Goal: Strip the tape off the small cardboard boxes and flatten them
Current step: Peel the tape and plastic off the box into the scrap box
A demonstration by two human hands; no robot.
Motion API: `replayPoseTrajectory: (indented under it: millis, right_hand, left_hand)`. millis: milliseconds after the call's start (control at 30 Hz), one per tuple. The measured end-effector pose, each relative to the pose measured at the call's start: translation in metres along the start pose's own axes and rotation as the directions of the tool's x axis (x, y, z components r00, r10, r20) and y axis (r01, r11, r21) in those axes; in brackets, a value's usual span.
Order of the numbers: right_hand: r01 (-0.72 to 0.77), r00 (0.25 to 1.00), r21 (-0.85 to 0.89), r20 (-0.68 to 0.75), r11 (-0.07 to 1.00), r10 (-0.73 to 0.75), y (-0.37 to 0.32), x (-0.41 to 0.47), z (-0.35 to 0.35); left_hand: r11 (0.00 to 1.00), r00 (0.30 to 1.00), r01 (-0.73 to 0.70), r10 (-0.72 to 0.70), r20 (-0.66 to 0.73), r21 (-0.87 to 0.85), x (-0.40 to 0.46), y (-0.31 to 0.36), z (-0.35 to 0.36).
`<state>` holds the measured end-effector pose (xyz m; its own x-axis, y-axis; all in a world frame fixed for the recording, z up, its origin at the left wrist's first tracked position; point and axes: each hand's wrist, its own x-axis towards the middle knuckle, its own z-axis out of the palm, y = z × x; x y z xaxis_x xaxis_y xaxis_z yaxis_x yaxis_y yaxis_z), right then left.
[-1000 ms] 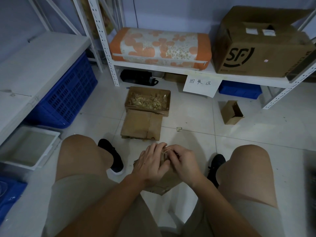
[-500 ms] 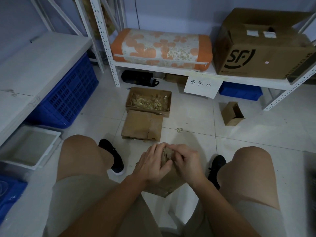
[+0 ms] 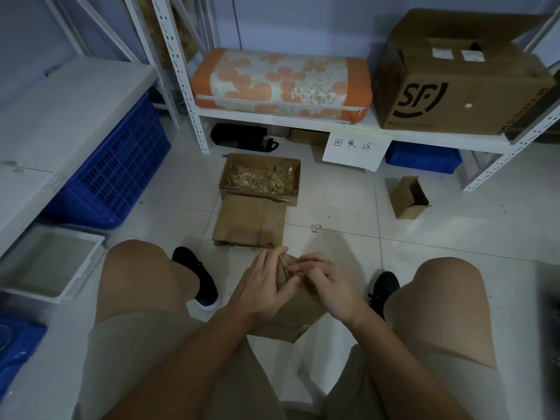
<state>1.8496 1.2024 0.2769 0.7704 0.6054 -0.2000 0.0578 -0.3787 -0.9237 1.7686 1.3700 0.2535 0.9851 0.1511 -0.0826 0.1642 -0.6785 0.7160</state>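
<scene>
Person seated, knees apart, holding a small brown cardboard box [image 3: 295,310] between the knees above the white tiled floor [image 3: 454,231]. Left hand [image 3: 263,287] is wrapped around the box's upper left side, fingers curled over the top edge, thumb pressed on the near face. Right hand [image 3: 325,283] sits on the top right of the box, fingers bent and pinching at the top edge next to the left fingertips; whether tape is between them, cannot tell. Box looks partly collapsed, lower corner pointing down toward the floor.

Just ahead on the floor: a flattened brown cardboard piece [image 3: 250,221], touching behind it an open shallow brown cardboard tray full of crumpled yellowish tape scraps [image 3: 260,178]. One small tape scrap [image 3: 316,228] lies alone on the tiles to the right. Another small open brown cardboard box [image 3: 409,197] lies on its side further right, near the white metal shelf [image 3: 303,121]. On the shelf: orange floral cushion [image 3: 280,83] and big brown SF-marked carton [image 3: 460,83]. White paper sign with handwritten characters [image 3: 353,150] hangs from the shelf edge. Blue plastic crate [image 3: 118,174] at left.
</scene>
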Motion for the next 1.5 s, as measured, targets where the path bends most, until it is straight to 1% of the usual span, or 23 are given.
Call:
replayPoseTrajectory:
  millis: [67, 100, 200, 267, 433, 567, 667, 700, 800, 833, 900, 967, 1000, 1067, 1167, 1200, 1267, 1333, 1433, 1500]
  right_hand:
    - [0.008, 0.999, -0.032, -0.039, 0.999, -0.009, 0.004, 0.002, 0.002]
    - [0.003, 0.998, -0.019, -0.055, 1.0, -0.005, 0.007, 0.002, 0.003]
    - [-0.088, 0.989, 0.046, -0.118, 0.995, 0.093, 0.014, 0.005, 0.003]
    - [-0.144, 0.974, 0.026, -0.174, 0.989, 0.146, 0.017, 0.006, 0.001]
    - [-0.143, 0.981, 0.008, -0.128, 0.99, 0.143, 0.016, 0.004, 0.004]
    - [-0.224, 0.97, -0.12, -0.121, 0.967, 0.209, 0.011, 0.002, 0.004]
    - [-0.198, 0.97, -0.269, -0.19, 0.943, 0.149, 0.011, -0.001, 0.008]
    - [-0.189, 0.965, -0.282, -0.233, 0.94, 0.124, 0.012, -0.001, 0.008]
    - [-0.224, 0.921, -0.203, -0.364, 0.953, 0.139, 0.01, 0.002, 0.0]
    - [-0.209, 0.919, -0.223, -0.377, 0.952, 0.114, 0.009, 0.002, -0.002]
    - [-0.113, 0.94, -0.326, -0.34, 0.939, -0.005, 0.012, -0.001, -0.004]
    - [0.005, 0.956, -0.384, -0.27, 0.923, -0.117, 0.018, -0.003, 0.002]
    - [0.043, 0.958, -0.395, -0.243, 0.918, -0.15, 0.021, -0.004, 0.006]
    - [0.068, 0.965, -0.364, -0.211, 0.929, -0.153, 0.024, -0.005, 0.012]
    - [0.01, 0.981, -0.26, -0.187, 0.965, -0.06, 0.02, -0.003, 0.012]
    - [-0.01, 0.978, -0.214, -0.205, 0.977, -0.035, 0.02, -0.002, 0.012]
    - [-0.037, 0.964, -0.063, -0.265, 0.997, 0.019, 0.019, -0.001, 0.009]
    - [-0.073, 0.955, 0.064, -0.282, 0.995, 0.088, 0.019, -0.001, 0.008]
    - [-0.149, 0.945, 0.152, -0.271, 0.977, 0.186, 0.019, -0.001, 0.009]
    - [-0.181, 0.926, 0.184, -0.3, 0.966, 0.231, 0.019, 0.0, 0.007]
  left_hand:
    - [1.0, 1.0, -0.007, 0.007, 0.024, -0.004, 0.001, 0.001, 0.001]
    - [1.0, 0.999, -0.01, 0.011, 0.038, -0.003, 0.001, 0.0, 0.002]
    - [1.0, 0.997, -0.014, 0.014, 0.081, -0.007, 0.003, -0.002, 0.003]
    - [1.0, 0.996, -0.004, 0.004, 0.091, -0.006, 0.006, -0.002, 0.002]
    - [0.999, 0.995, 0.001, -0.006, 0.099, 0.046, 0.005, 0.001, 0.003]
    - [0.997, 0.992, 0.01, -0.019, 0.121, 0.073, 0.002, 0.01, 0.004]
    - [0.996, 0.996, 0.003, -0.01, 0.086, 0.085, 0.002, 0.012, 0.002]
    - [0.997, 0.997, 0.005, -0.011, 0.074, 0.076, 0.001, 0.013, 0.0]
    - [0.999, 0.997, 0.034, -0.037, 0.071, 0.035, 0.0, 0.014, -0.003]
    - [0.999, 0.996, 0.04, -0.042, 0.075, 0.026, 0.0, 0.014, -0.004]
    - [0.999, 0.996, 0.04, -0.041, 0.081, 0.012, 0.0, 0.016, -0.003]
    - [0.999, 0.997, 0.036, -0.036, 0.072, 0.005, 0.001, 0.018, -0.002]
    - [0.999, 0.997, 0.036, -0.036, 0.066, 0.001, 0.001, 0.018, -0.001]
    - [0.999, 0.998, 0.039, -0.039, 0.052, 0.004, 0.0, 0.016, 0.001]
    - [0.998, 0.998, 0.054, -0.055, 0.023, 0.012, 0.0, 0.013, 0.002]
    - [0.998, 0.998, 0.059, -0.059, 0.013, 0.008, 0.0, 0.013, 0.001]
    - [0.998, 0.999, 0.054, -0.054, -0.001, 0.013, 0.0, 0.014, 0.001]
    - [0.999, 0.999, 0.034, -0.034, -0.012, 0.028, 0.0, 0.014, 0.002]
    - [0.998, 1.0, -0.004, 0.004, 0.001, 0.056, 0.0, 0.01, 0.004]
    - [0.997, 1.0, -0.024, 0.023, 0.015, 0.067, 0.0, 0.01, 0.005]
